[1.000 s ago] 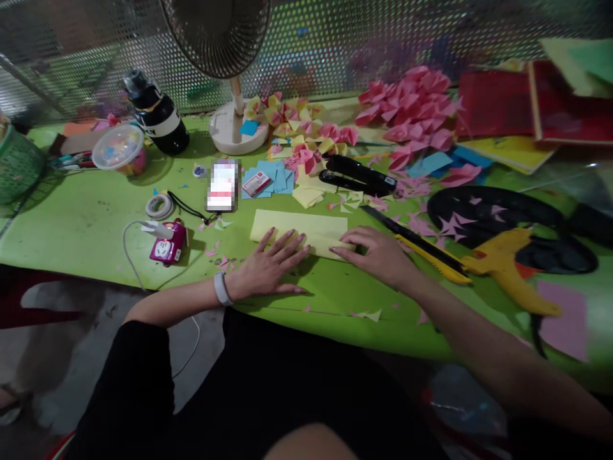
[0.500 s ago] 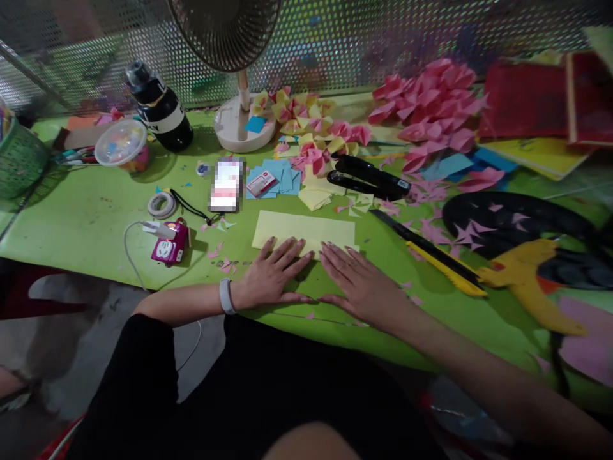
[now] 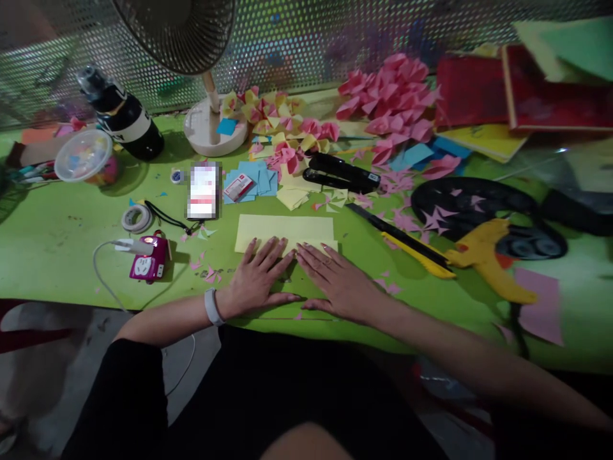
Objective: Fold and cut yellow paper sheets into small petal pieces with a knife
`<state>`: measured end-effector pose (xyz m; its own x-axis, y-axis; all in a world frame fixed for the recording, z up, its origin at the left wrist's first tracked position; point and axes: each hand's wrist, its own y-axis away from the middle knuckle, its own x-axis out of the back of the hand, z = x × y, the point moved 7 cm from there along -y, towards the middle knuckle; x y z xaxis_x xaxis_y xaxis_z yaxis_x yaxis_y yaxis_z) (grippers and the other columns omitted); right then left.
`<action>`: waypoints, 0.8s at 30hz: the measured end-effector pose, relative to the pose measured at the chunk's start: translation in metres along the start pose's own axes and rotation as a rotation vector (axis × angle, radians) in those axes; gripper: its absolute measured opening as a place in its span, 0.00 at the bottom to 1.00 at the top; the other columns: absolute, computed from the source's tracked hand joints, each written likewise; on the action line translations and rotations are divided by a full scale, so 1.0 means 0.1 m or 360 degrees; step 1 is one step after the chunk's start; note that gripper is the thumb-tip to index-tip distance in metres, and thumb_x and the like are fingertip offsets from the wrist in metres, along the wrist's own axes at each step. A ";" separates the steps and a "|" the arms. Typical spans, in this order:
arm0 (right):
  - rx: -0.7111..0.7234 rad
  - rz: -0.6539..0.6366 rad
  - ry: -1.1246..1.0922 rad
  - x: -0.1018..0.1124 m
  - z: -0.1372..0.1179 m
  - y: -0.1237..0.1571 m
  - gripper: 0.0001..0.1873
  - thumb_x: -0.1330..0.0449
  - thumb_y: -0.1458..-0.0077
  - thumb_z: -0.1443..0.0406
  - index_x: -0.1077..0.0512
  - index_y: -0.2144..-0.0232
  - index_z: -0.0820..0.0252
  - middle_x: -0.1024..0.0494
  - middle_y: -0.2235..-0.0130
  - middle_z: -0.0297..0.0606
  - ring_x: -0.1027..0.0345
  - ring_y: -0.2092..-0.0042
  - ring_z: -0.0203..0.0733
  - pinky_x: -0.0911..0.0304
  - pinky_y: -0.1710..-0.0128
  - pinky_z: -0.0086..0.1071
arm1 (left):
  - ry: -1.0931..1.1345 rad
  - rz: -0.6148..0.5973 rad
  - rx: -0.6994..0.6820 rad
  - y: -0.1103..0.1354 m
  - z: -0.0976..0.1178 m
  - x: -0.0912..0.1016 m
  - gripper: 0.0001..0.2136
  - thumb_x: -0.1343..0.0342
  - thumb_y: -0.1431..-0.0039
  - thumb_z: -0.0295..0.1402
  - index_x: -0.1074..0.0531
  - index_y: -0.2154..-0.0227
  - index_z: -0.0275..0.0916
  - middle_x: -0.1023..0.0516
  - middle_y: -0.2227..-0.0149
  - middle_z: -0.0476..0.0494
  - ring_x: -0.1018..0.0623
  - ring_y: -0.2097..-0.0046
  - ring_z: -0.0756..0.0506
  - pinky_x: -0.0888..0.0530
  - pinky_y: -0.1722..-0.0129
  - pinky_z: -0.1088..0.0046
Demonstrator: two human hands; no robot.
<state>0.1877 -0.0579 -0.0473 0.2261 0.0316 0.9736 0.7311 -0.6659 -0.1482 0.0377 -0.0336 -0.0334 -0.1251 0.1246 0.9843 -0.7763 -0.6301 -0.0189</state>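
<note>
A strip of pale yellow paper (image 3: 286,229) lies flat on the green table (image 3: 186,291), with a lengthwise edge along its near side. My left hand (image 3: 258,273) presses its fingertips on the near left part of the strip, fingers spread. Beside it, my right hand (image 3: 338,281) lies flat with fingers stretched over the near right part. Both thumbs rest near each other on the table, their tips slightly apart. The fingers hide part of the paper's near edge.
A yellow utility knife (image 3: 407,246) and a yellow glue gun (image 3: 500,259) lie to the right. Behind the paper are a black stapler (image 3: 341,174), blue paper squares (image 3: 261,177) and a phone (image 3: 203,190). A purple plug adapter (image 3: 149,259), tape roll (image 3: 136,218) and fan (image 3: 215,131) stand left.
The camera view has turned to the right, so the whole scene sits further left. My hands stay flat on the yellow paper, with little visible change in their pose.
</note>
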 end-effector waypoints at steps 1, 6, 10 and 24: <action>-0.0005 -0.0009 -0.0009 -0.01 0.01 0.00 0.57 0.56 0.35 0.39 0.82 0.29 0.70 0.53 0.27 0.59 0.56 0.27 0.58 0.52 0.30 0.55 | 0.0008 0.0003 0.0000 0.00 0.00 0.00 0.44 0.59 0.36 0.64 0.54 0.26 0.39 0.52 0.26 0.35 0.52 0.25 0.34 0.64 0.27 0.49; -0.0033 -0.0030 -0.0066 -0.02 0.03 -0.01 0.58 0.54 0.36 0.38 0.82 0.29 0.68 0.54 0.27 0.58 0.58 0.26 0.57 0.55 0.29 0.54 | 0.0024 0.0025 0.0001 -0.02 -0.01 0.02 0.44 0.58 0.36 0.63 0.57 0.26 0.41 0.52 0.25 0.36 0.53 0.25 0.34 0.64 0.27 0.49; -0.0041 -0.0027 -0.0059 -0.02 0.04 0.00 0.58 0.54 0.36 0.38 0.82 0.28 0.68 0.54 0.27 0.58 0.59 0.26 0.57 0.56 0.28 0.54 | -0.0002 -0.0007 0.0021 -0.02 -0.02 0.00 0.44 0.59 0.36 0.64 0.57 0.26 0.41 0.53 0.25 0.36 0.54 0.25 0.35 0.64 0.27 0.49; 0.0005 0.0008 0.0051 -0.07 0.03 0.04 0.53 0.57 0.33 0.41 0.77 0.28 0.71 0.52 0.27 0.58 0.57 0.26 0.58 0.54 0.30 0.56 | -0.0072 -0.0084 0.0072 0.00 -0.01 -0.11 0.46 0.66 0.38 0.67 0.56 0.26 0.39 0.59 0.25 0.37 0.59 0.24 0.35 0.64 0.27 0.47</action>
<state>0.1915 -0.0583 -0.0552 0.2094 0.0043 0.9778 0.7318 -0.6639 -0.1538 0.0388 -0.0344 -0.0447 -0.0557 0.1246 0.9906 -0.7521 -0.6578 0.0405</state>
